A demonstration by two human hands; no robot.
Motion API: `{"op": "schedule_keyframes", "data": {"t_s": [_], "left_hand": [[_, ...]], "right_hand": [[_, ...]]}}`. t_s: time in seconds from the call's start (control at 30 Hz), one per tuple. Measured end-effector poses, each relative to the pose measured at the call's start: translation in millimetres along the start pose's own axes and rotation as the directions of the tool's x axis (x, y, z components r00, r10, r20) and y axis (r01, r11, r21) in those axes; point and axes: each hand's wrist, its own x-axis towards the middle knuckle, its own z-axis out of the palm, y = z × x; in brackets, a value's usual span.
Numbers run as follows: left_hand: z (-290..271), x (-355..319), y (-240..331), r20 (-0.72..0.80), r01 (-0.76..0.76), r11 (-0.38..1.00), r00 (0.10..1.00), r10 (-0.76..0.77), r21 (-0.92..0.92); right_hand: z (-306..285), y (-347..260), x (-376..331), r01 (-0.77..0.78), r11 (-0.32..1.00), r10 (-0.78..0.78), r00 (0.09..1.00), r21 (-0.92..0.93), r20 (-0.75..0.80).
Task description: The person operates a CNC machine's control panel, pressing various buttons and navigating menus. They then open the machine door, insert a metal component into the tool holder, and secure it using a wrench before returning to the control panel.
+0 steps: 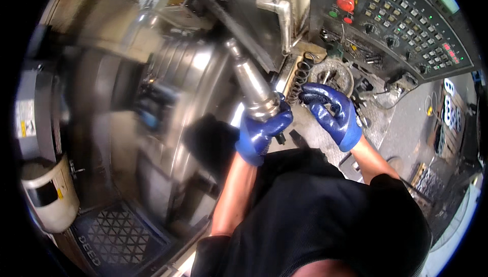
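My left hand (262,129), in a blue coated glove, is wrapped round the flange end of a shiny metal tapered tool holder (252,85). The narrow end of the holder points up and away to the left. A short dark piece sticks out below that hand. To the right, my right hand (333,114) wears the same kind of glove. Its fingers are curled and pressed together, the tips near a black coiled hose (301,76). Whatever they hold, if anything, is hidden. The two hands are apart.
On the left lies the open machine interior with a blurred metal cover (193,79). A control panel (401,23) with a red button stands at upper right. Below it are a round tray (343,71) and small tools. An L-shaped handle (284,20) juts out ahead.
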Motion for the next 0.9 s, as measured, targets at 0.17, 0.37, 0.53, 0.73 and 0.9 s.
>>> {"op": "schedule_keyframes", "data": {"t_s": [0.17, 0.37, 0.53, 0.73, 0.9], "left_hand": [[-1, -29, 24, 0.067, -0.202, 0.963, 0.979, 0.192, 0.181], [6, -39, 22, -0.047, -0.265, 0.729, 0.925, 0.378, 0.632], [5, -63, 31, 0.058, -0.235, 0.621, 0.955, 0.292, 0.748], [-6, -99, 50, 0.202, -0.232, 0.546, 0.973, 0.115, 0.805], [-26, -145, 63, -0.048, -0.028, 0.711, 0.995, 0.086, 0.703]], "right_hand": [[43, -55, 21, 0.395, 0.912, -0.388, 0.918, -0.108, 0.079], [91, -82, 25, 0.146, 0.97, -0.144, 0.989, 0.193, -0.025], [89, -75, 26, 0.17, 0.642, -0.27, 0.963, 0.748, 0.013], [52, -42, 31, 0.393, 0.527, -0.295, 0.916, 0.754, -0.271], [-48, 32, 63, 0.137, 0.955, 0.066, 0.764, 0.262, -0.642]]}}
